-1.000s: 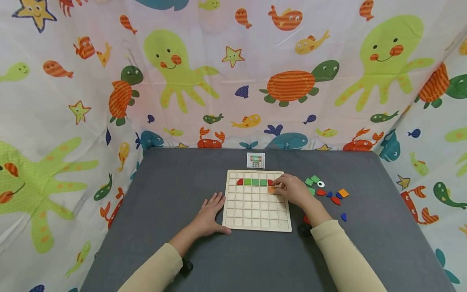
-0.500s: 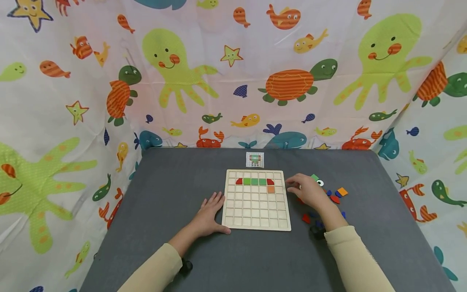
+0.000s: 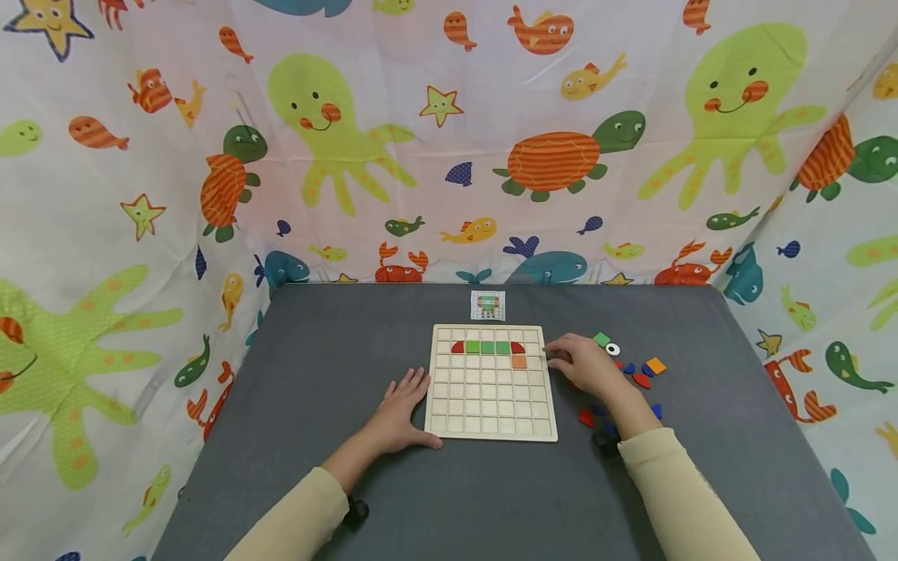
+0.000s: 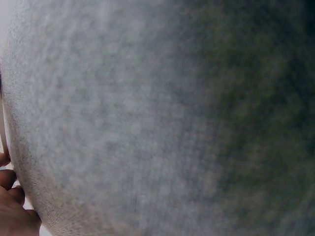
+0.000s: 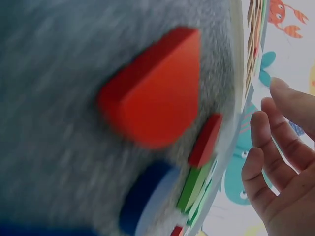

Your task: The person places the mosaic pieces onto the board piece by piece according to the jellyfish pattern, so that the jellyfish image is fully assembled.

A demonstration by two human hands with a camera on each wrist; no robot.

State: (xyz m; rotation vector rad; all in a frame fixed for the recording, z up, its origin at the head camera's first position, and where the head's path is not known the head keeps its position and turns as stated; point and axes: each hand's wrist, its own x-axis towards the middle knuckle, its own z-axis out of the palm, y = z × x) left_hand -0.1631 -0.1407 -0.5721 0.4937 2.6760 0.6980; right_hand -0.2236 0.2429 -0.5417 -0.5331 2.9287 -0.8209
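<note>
A wooden grid board lies on the grey table. In its second row sit green squares between a red rounded piece on the left and a red rounded piece on the right. An orange square lies one row lower. My left hand rests with spread fingers at the board's left edge, thumb by the near-left corner. Just beyond the right edge hovers my right hand; its fingers are loosely bent and hold nothing in the right wrist view.
A small pattern card lies behind the board. Loose pieces are scattered around the right forearm: a red wedge, a blue curved piece, a white ring, an orange square and several others. A sea-animal curtain hangs behind.
My right hand has drawn back from the orange square on the board to just past the right edge, leaving that square in full view. The left hand stays put.
</note>
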